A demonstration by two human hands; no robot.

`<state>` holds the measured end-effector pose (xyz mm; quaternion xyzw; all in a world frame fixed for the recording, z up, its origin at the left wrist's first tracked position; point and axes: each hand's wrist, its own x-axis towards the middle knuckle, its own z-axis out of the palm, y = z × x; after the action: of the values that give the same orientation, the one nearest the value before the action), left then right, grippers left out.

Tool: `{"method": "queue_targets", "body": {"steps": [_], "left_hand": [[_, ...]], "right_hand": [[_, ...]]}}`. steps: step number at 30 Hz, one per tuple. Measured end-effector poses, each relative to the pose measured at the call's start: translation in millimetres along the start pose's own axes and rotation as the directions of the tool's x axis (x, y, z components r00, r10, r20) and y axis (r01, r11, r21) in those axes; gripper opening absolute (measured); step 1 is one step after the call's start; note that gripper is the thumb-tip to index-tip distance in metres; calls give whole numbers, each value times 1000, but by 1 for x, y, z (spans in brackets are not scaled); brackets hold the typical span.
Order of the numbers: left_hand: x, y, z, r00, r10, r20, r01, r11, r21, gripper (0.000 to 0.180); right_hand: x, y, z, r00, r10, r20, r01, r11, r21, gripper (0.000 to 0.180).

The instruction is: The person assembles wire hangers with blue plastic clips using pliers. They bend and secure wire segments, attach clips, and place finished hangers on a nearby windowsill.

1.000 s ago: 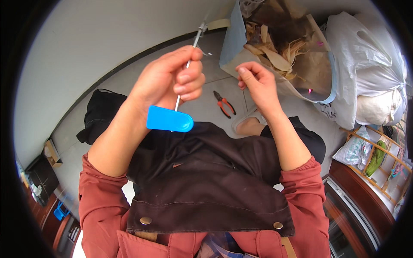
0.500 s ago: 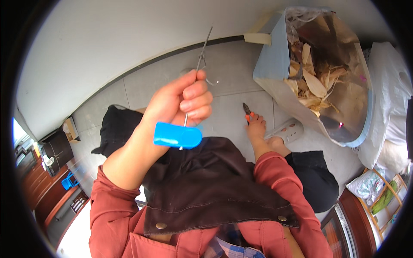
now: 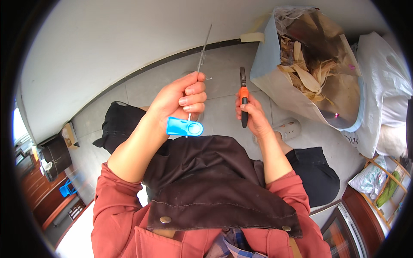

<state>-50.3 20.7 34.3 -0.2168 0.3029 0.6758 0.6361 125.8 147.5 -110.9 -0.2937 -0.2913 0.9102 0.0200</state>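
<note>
My left hand (image 3: 180, 101) is closed around a thin metal rod (image 3: 198, 69) with a blue plastic tag (image 3: 184, 127), pointing far. Just right of it, my right hand (image 3: 251, 112) grips orange-handled pliers (image 3: 243, 96), near the paper bag of husks (image 3: 309, 73).

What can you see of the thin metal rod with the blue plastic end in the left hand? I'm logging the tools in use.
The thin grey metal rod with the blue plastic end stands almost upright, leaning slightly right at the top. The left hand grips its middle between thumb and fingers. A small wire twist sits just above the fingers. The flat, rounded blue piece hangs below the palm, over the dark brown apron. Nothing else touches it.
</note>
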Motion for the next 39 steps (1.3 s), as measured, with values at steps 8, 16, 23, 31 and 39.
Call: {"method": "queue_targets", "body": {"steps": [8, 16, 23, 31, 39], "left_hand": [[-11, -49, -25, 983, -113, -146, 123, 990, 62, 17], [21, -106, -91, 939, -274, -206, 234, 952, -200, 17], [90, -132, -137, 842, -482, -241, 329, 813, -480, 19], [129, -137, -163, 811, -493, -316, 321, 826, -464, 18], [136, -126, -161, 833, -484, -269, 271, 780, -564, 18]], "right_hand": [[-84, -25, 57, 931, -320, 179, 166, -65, -984, 42], [-68, 40, 26, 887, -379, 265, 58, -478, -877, 30], [-34, 94, -40, 969, -248, 14, -107, -468, -877, 19], [-5, 113, -65, 978, -116, -174, -205, -355, -912, 22], [12, 118, -64, 966, -91, -243, -259, -310, -915, 20]]}}
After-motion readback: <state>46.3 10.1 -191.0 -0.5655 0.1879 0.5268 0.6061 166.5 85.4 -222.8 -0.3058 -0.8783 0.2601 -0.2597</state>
